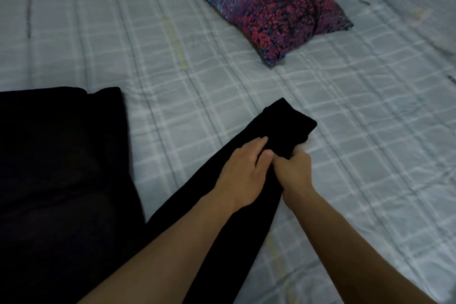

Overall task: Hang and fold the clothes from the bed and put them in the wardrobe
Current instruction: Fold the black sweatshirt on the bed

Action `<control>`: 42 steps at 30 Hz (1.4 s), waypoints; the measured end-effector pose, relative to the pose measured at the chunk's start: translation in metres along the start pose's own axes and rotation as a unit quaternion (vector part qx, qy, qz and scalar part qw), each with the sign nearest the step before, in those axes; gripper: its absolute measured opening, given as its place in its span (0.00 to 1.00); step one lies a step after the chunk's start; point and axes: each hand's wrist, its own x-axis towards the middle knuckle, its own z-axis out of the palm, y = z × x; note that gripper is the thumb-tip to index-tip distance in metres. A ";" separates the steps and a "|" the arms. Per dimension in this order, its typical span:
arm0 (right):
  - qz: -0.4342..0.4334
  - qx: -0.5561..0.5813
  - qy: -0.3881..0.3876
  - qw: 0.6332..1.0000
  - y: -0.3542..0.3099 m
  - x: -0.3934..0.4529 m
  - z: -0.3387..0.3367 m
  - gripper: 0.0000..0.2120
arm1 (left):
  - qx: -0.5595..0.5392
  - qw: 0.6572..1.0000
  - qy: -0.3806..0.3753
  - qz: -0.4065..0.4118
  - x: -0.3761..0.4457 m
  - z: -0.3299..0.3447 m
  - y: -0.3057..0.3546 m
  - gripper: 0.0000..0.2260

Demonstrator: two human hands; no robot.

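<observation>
Folding under way | left hand and right hand grip long black garment | folded dark cloth left of it | wardrobe step pending

**A bedroom in a home**

Nearly the whole view is a bed covered with a pale grey-blue checked cotton sheet, lightly creased and crossed by white grid lines. On the bed, toward its far side, lies a soft rectangular pillow printed in blue, purple and red, slightly tilted. Nearer than the pillow and to its left, a wide, flat piece of black fabric is spread over the sheet. Beyond the pillow, at the bed's far right edge, more pale bedding is bunched up, too blurred to make out.
</observation>
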 end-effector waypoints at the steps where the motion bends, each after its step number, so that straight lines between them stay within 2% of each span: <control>1: -0.056 -0.018 -0.015 0.998 -0.006 -0.007 0.006 0.12 | -0.042 0.999 0.018 0.005 -0.003 -0.007 0.006 0.22; 3: -0.168 -0.048 -0.050 0.983 -0.018 -0.023 0.021 0.07 | -0.125 0.991 0.042 0.011 -0.011 -0.024 0.016 0.22; 4: -0.216 -0.065 -0.068 0.972 -0.023 -0.031 0.032 0.08 | -0.164 0.985 0.053 0.012 -0.014 -0.034 0.019 0.22; 8: -0.332 -0.130 -0.099 0.929 -0.043 -0.068 0.078 0.22 | -0.294 0.947 0.124 0.034 -0.035 -0.096 0.028 0.24; 11: -0.451 -0.183 -0.141 0.862 -0.067 -0.103 0.120 0.29 | -0.357 0.915 0.176 0.074 -0.065 -0.161 0.035 0.19; 14: -0.556 -0.221 -0.141 0.789 -0.093 -0.138 0.171 0.30 | -0.438 0.866 0.210 0.115 -0.102 -0.224 0.026 0.20; 17: -0.609 -0.241 -0.184 0.733 -0.102 -0.167 0.237 0.28 | -0.481 0.828 0.266 0.107 -0.134 -0.280 -0.012 0.21; 19: -0.575 -0.286 -0.264 0.720 -0.091 -0.175 0.278 0.26 | -0.480 0.816 0.320 0.029 -0.150 -0.309 -0.053 0.18; 21: -0.482 -0.361 -0.352 0.716 -0.073 -0.174 0.306 0.25 | -0.413 0.819 0.379 -0.125 -0.162 -0.327 -0.106 0.18; 22: -0.439 -0.417 -0.369 0.706 -0.061 -0.170 0.314 0.25 | -0.345 0.823 0.393 -0.221 -0.168 -0.330 -0.131 0.20; 24: -0.391 -0.527 -0.355 0.666 -0.034 -0.165 0.315 0.27 | -0.210 0.827 0.377 -0.361 -0.181 -0.330 -0.168 0.27; 25: -0.384 -0.566 -0.343 0.644 -0.020 -0.163 0.310 0.29 | -0.171 0.835 0.363 -0.376 -0.187 -0.326 -0.178 0.31; 27: -0.379 -0.613 -0.335 0.607 0.006 -0.162 0.297 0.34 | -0.157 0.860 0.343 -0.342 -0.193 -0.317 -0.186 0.36; 30: -0.379 -0.628 -0.337 0.591 0.035 -0.159 0.287 0.47 | -0.143 0.879 0.338 -0.305 -0.186 -0.308 -0.190 0.38; 32: -0.384 -0.618 -0.325 0.604 0.041 -0.157 0.290 0.44 | -0.123 0.884 0.351 -0.283 -0.177 -0.307 -0.190 0.37; 35: -0.403 -0.563 -0.327 0.643 0.037 -0.160 0.297 0.33 | -0.102 0.883 0.402 -0.218 -0.170 -0.315 -0.185 0.32; 37: -0.445 -0.535 -0.313 0.647 0.035 -0.160 0.298 0.31 | -0.089 0.873 0.440 -0.189 -0.169 -0.325 -0.186 0.29; 39: -0.480 -0.567 -0.299 0.599 0.045 -0.154 0.296 0.30 | -0.076 0.871 0.439 -0.208 -0.170 -0.332 -0.196 0.28; 40: -0.486 -0.587 -0.298 0.575 0.052 -0.150 0.295 0.30 | -0.033 0.877 0.416 -0.236 -0.172 -0.331 -0.201 0.30; 42: -0.487 -0.604 -0.301 0.554 0.063 -0.142 0.294 0.30 | 0.149 0.879 0.356 -0.278 -0.176 -0.321 -0.207 0.35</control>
